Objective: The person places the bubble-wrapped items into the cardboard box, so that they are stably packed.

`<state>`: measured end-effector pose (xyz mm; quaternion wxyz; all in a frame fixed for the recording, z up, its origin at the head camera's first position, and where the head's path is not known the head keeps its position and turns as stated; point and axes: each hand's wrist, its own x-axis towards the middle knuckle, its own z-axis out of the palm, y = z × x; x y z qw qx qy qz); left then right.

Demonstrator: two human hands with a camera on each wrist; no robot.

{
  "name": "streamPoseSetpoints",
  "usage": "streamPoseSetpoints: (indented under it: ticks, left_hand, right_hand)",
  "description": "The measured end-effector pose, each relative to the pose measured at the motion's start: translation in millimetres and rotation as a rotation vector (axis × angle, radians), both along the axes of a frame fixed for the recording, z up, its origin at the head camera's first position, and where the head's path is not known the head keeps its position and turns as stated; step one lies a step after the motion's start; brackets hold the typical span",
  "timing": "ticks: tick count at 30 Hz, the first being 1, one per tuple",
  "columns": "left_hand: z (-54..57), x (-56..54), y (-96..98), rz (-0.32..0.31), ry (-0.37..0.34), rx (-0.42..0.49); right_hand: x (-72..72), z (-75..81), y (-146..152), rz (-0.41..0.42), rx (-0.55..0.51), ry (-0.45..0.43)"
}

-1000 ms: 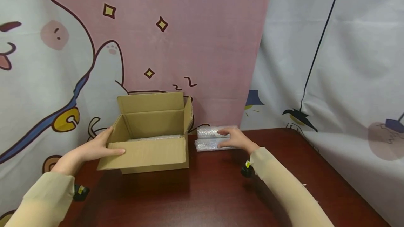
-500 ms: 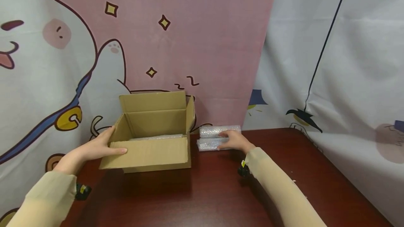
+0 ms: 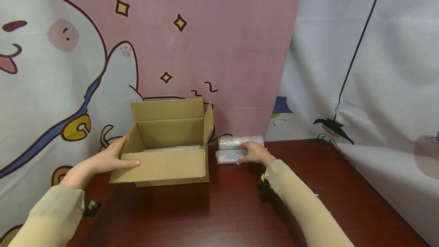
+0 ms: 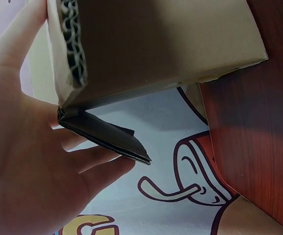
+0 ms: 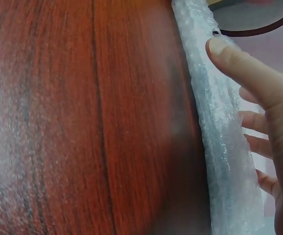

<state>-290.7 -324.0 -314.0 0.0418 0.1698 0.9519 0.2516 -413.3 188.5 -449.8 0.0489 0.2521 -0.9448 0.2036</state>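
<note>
My left hand [image 3: 104, 160] grips the left end of an open cardboard box [image 3: 168, 165]. The thumb lies over the front flap while the fingers go behind the left side; in the left wrist view they are behind a folded side flap [image 4: 107, 134]. To the right of the box lie two bubble-wrapped rolls, a rear one [image 3: 228, 141] and a front one [image 3: 226, 157]. My right hand [image 3: 255, 153] holds the front roll from above, thumb on its near side. In the right wrist view the thumb presses the bubble wrap [image 5: 214, 107] and the other fingers are partly hidden behind it.
Inside the box a bubble-wrapped item [image 3: 175, 148] shows low behind the front flap. Box and rolls stand on a dark red wooden table [image 3: 219, 216], close to a printed cloth backdrop [image 3: 233, 48]. Small white scraps [image 3: 317, 194] lie at the right.
My right hand has come down and in onto the front roll, its thumb now closer against it. The left hand keeps its place on the box. The head view has shifted slightly.
</note>
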Motion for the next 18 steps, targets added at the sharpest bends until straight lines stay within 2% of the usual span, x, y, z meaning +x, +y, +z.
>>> streamPoseSetpoints:
  ticks: [11,18]
  left_hand:
    - [2.0,1.4,1.2,0.001,-0.008,-0.005]
    - [1.4,0.2,0.1,-0.005,0.012,-0.021]
  right_hand:
    - [-5.8,-6.9,0.5,0.038,0.038,0.006]
    - [-7.3,-10.0,-0.9,0.064,0.014,0.027]
